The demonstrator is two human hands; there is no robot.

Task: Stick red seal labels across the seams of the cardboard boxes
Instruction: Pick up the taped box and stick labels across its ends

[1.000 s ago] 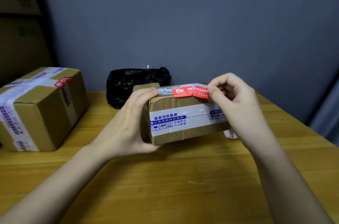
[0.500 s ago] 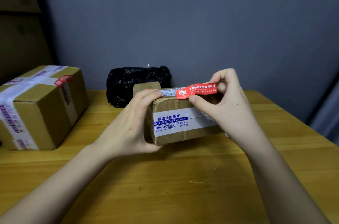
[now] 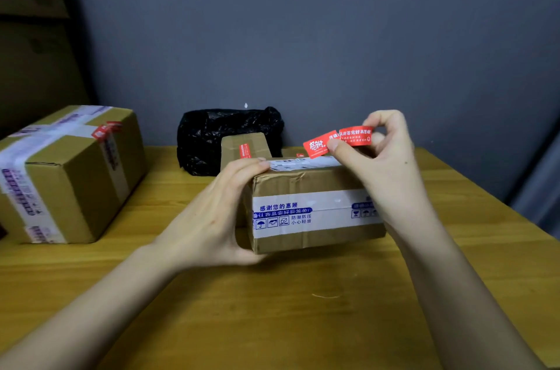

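A small cardboard box (image 3: 303, 236) with a white printed tape band sits in the middle of the wooden table. My left hand (image 3: 212, 218) grips its left end, thumb underneath and fingers on the top edge. My right hand (image 3: 385, 163) pinches a red seal label (image 3: 336, 139) between thumb and fingers, holding it in the air just above the box's top right. A larger taped box (image 3: 69, 175) at the left carries a red label (image 3: 106, 129) over its top edge. Behind the middle box a smaller box (image 3: 245, 148) shows another red label (image 3: 244, 150).
A black plastic bag (image 3: 212, 139) lies against the grey wall behind the boxes. Stacked cardboard boxes (image 3: 33, 36) stand in the dark corner at the far left. The table's right edge (image 3: 497, 206) runs diagonally beside my right arm.
My right hand has lifted the red label off the box top and raised it up and to the right. My left hand keeps its hold on the box.
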